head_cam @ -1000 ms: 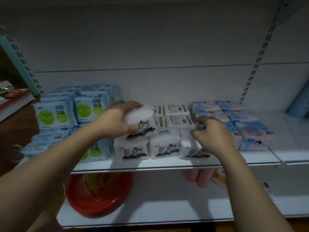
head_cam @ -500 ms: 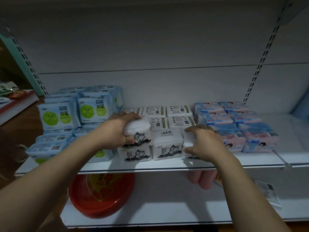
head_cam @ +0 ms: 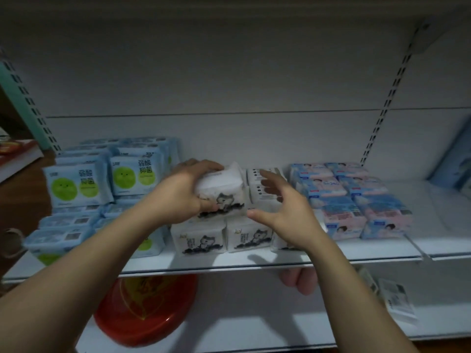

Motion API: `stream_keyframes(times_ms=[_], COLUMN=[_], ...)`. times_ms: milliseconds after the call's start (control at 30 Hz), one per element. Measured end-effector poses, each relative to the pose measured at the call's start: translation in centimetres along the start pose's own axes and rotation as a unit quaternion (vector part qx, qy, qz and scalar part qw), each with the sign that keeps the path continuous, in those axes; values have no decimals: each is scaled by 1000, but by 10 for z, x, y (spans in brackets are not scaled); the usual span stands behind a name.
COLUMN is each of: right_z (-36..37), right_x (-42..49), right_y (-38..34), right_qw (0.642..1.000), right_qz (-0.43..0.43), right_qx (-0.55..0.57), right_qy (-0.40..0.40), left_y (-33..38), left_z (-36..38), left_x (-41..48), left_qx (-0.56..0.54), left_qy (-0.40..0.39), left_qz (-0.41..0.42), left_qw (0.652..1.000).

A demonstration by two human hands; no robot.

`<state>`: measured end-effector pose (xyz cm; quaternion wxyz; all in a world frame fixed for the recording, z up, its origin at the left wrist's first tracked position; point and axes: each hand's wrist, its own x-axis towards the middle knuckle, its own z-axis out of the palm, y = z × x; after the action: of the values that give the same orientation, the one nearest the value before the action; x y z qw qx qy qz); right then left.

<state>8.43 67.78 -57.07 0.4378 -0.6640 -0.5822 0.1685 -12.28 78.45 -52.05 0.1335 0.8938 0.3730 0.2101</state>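
In the middle of the frame the left hand (head_cam: 183, 197) is gripping a white tissue pack (head_cam: 221, 189) with a grey cat drawing on its front. Its fingers (head_cam: 204, 165) are curling over the top edge of the pack, and the thumb is pressing against the lower front. The pack is sitting slightly tilted, just above the front row of matching white packs (head_cam: 198, 238) that are standing on the shelf (head_cam: 254, 262). Whether it is resting on that row or being held just clear of it is not plain.

Just to the right, the right hand (head_cam: 285, 215) is hovering with its fingers spread and relaxed, holding nothing. Its thumb is lying close to the lower right corner of the held pack, and whether it is touching cannot be told. The spread fingers are partly covering more white packs that are stacked behind.

At the left of the frame, green-and-blue packs (head_cam: 76, 184) are standing and lying in stacks on the same shelf. Right of centre, pink-and-blue packs (head_cam: 356, 205) are lying in neat rows. At the bottom left, a red bowl (head_cam: 145, 309) is sitting on the lower shelf (head_cam: 254, 327), and a small loose packet (head_cam: 397, 299) is lying on it at the lower right.
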Motion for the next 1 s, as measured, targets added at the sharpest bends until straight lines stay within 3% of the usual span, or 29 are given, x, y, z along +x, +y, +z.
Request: stream_keyframes(times_ms=[200, 367, 433, 567, 667, 800, 867, 933, 1000], right_z=[-26, -55, -67, -97, -107, -103, -102, -97, -83], right_x=[9, 18, 25, 43, 53, 56, 56, 57, 60], right_y=[6, 22, 37, 71, 85, 97, 94, 79, 56], right_qw=[998, 987, 976, 929, 914, 908, 890, 884, 904], right_qz=[-17, 6, 51, 234, 306, 357, 345, 260, 150], right_qx=[55, 88, 84, 79, 55, -122, -194, -271, -288], right_qy=[10, 133, 195, 276, 260, 182, 226, 278, 279], left_y=[48, 69, 62, 25, 5, -10, -15, -19, -22], left_z=[22, 40, 45, 60, 71, 84, 86, 84, 81], left_x=[36, 65, 70, 65, 65, 75, 79, 80, 80], left_qx=[-51, -102, -80, 27, 65, 128, 124, 112, 109], left_qy=[-27, 18, 29, -39, -68, -112, -140, -183, -210], left_qz=[73, 79, 50, 5, -23, -44, -36, -13, 9], left_qw=[996, 991, 995, 999, 995, 984, 982, 977, 972])
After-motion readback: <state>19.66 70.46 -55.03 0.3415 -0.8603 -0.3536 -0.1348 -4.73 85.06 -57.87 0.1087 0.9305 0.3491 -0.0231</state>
